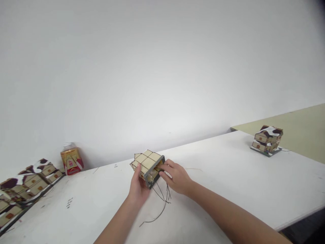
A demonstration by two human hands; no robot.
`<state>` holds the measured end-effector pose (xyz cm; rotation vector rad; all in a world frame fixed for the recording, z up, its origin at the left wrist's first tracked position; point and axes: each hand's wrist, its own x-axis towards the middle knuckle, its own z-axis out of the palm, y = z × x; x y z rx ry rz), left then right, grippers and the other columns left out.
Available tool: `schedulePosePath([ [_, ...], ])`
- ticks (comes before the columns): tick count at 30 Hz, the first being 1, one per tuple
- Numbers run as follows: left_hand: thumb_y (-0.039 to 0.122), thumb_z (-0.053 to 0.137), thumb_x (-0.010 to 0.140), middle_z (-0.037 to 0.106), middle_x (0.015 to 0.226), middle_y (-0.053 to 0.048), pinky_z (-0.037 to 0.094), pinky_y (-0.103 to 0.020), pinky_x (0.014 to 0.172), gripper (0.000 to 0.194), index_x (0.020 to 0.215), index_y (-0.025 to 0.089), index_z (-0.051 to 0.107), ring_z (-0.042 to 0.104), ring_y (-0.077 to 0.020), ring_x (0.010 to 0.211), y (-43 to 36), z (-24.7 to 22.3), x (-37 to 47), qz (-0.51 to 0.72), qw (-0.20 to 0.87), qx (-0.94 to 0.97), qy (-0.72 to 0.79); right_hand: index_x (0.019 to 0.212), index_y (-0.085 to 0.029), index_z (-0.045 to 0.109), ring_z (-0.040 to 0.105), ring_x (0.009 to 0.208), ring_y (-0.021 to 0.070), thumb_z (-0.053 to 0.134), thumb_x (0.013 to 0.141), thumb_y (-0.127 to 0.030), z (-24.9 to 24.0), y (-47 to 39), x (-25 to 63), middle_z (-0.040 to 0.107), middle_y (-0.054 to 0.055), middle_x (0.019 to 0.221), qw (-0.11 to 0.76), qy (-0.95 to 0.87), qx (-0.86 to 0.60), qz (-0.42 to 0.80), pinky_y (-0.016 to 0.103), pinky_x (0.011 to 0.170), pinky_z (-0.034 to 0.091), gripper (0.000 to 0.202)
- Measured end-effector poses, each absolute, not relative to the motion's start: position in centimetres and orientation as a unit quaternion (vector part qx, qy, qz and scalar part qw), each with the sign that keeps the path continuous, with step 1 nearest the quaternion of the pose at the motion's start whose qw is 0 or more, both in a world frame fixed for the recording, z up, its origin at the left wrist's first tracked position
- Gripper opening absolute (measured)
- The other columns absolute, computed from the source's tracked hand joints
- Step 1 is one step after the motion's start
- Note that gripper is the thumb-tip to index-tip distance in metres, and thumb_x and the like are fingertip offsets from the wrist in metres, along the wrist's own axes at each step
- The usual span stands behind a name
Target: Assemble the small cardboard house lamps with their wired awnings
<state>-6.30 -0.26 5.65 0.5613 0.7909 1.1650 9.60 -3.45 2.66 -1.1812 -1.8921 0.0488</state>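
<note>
My left hand (138,189) is wrapped round a small cream model house (146,162) with brown lines across its wall. The house lies tipped on its side, its open underside with a dark grey rim turned toward my right hand (177,177). Fingers of that hand are pinched together at the opening, their tips partly inside; what they grip there is hidden. Several thin dark wires (162,205) hang out of the opening, over the white table.
A finished-looking model house (268,139) with a white-patched roof stands on a grey base at the right. More such houses (31,181) line the left side. Behind them is a bottle with a red and yellow label (72,159). A white wall (162,74) backs the white table (218,156).
</note>
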Motion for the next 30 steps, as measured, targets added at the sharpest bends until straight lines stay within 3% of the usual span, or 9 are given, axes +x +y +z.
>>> schedulePosePath([
  [4,0.041,0.063,0.080,0.069,0.107,-0.008,0.057,-0.030,0.074,0.037,0.110,0.019,0.064,0.067,-0.0225,0.090,-0.3,4.6,-6.2,0.514,0.740,0.266,0.343,0.107,-0.022,0.061,0.060,0.084,0.0177,0.048,0.091,-0.034,2.4,-3.4,9.3,0.063,0.006,0.101,0.420,-0.760,-0.496,-0.003,0.028,0.068,0.042,0.024],
  [9,0.039,0.060,0.082,0.071,0.101,-0.009,0.057,-0.028,0.064,0.034,0.109,0.017,0.064,0.068,-0.0221,0.084,-0.3,4.1,-5.8,0.510,0.746,0.273,0.331,0.107,-0.022,0.061,0.060,0.076,0.0172,0.053,0.088,-0.044,2.3,-3.8,9.1,0.065,0.005,0.095,0.409,-0.751,-0.518,-0.015,0.028,0.063,0.038,0.031],
  [14,0.035,0.061,0.081,0.071,0.100,-0.011,0.057,-0.031,0.074,0.039,0.116,0.016,0.061,0.068,-0.0245,0.091,-0.4,3.8,-5.4,0.508,0.757,0.260,0.317,0.101,-0.020,0.063,0.060,0.071,0.0180,0.058,0.083,-0.051,2.1,-4.0,9.1,0.066,0.006,0.090,0.394,-0.742,-0.542,-0.020,0.028,0.060,0.036,0.036],
  [18,0.035,0.064,0.079,0.071,0.099,-0.011,0.057,-0.032,0.077,0.044,0.119,0.017,0.059,0.068,-0.0249,0.090,-0.3,3.5,-5.4,0.517,0.761,0.247,0.305,0.095,-0.021,0.064,0.060,0.069,0.0160,0.053,0.087,-0.037,1.8,-3.8,9.5,0.067,0.005,0.088,0.388,-0.748,-0.537,-0.039,0.026,0.058,0.034,0.021],
  [21,0.038,0.063,0.080,0.071,0.103,-0.011,0.056,-0.034,0.080,0.042,0.118,0.018,0.060,0.068,-0.0249,0.092,-0.1,3.6,-5.4,0.530,0.749,0.247,0.312,0.094,-0.021,0.065,0.059,0.066,0.0142,0.047,0.088,-0.026,1.5,-3.6,9.9,0.066,0.005,0.084,0.390,-0.751,-0.528,-0.064,0.026,0.056,0.033,0.020],
  [30,0.036,0.060,0.083,0.071,0.104,-0.008,0.055,-0.033,0.084,0.037,0.115,0.017,0.061,0.068,-0.0224,0.092,1.3,5.5,-6.8,0.616,0.693,0.224,0.300,0.087,-0.021,0.067,0.051,0.053,0.0105,0.042,0.091,-0.030,1.2,-3.9,10.5,0.062,0.003,0.075,0.401,-0.748,-0.526,-0.051,0.025,0.056,0.033,0.027],
])
